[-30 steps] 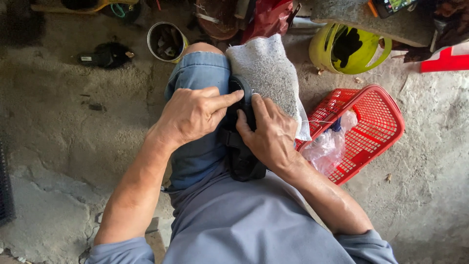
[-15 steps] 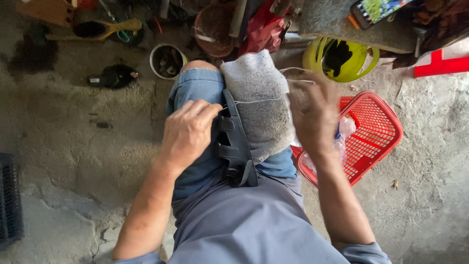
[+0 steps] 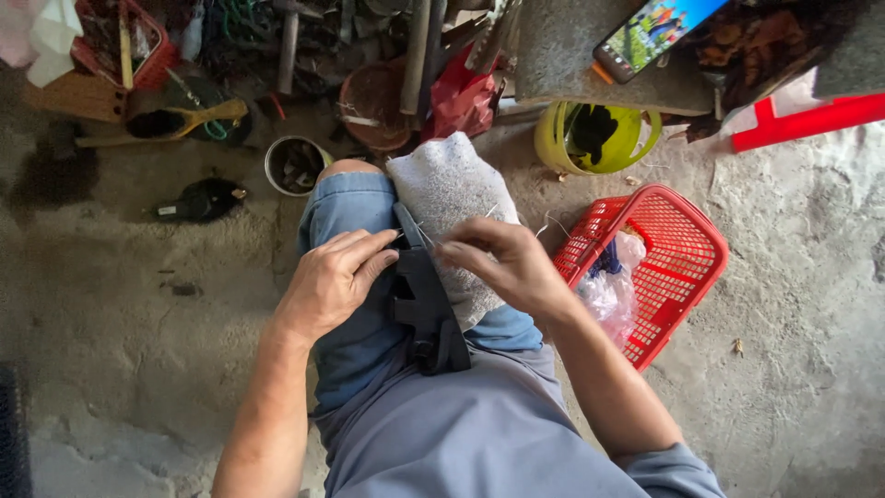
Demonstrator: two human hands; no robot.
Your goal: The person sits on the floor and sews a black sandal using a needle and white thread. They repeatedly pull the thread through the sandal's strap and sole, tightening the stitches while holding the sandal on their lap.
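The person sits on a concrete floor (image 3: 120, 369), and two hands are at work in the middle of the frame, over one raised knee in blue jeans (image 3: 355, 207). On this knee lie two things: one grey cloth (image 3: 447, 198) and one black strap (image 3: 424, 304), which runs down along the left edge of the cloth to the lap.

The left hand (image 3: 327, 281) lies flat on the thigh, with its fingers (image 3: 373, 254) together and pressing on the top of the strap. The right hand (image 3: 507, 263) is just beside it, over the cloth. Its fingers are pinched together on something thin, perhaps a needle; it is too small to say. One thin thread (image 3: 553, 224) shows near this hand.

To the right of the knee, one red basket (image 3: 687, 254) stands on the floor, with one clear plastic bag (image 3: 613, 286) and something dark blue inside. Above it, in the upper middle, is one yellow-green helmet (image 3: 599, 138) with a black thing in it. In the upper right, one phone (image 3: 650, 32) with a lit screen lies on a grey slab, and one red bar (image 3: 811, 120) is beside it.

To the left of the knee I count one small tin (image 3: 293, 166) with dark contents and one black flat object (image 3: 198, 200). The upper left holds one wooden ladle-like piece (image 3: 171, 120), one red box (image 3: 124, 41) and many tools in a heap, which I cannot count.
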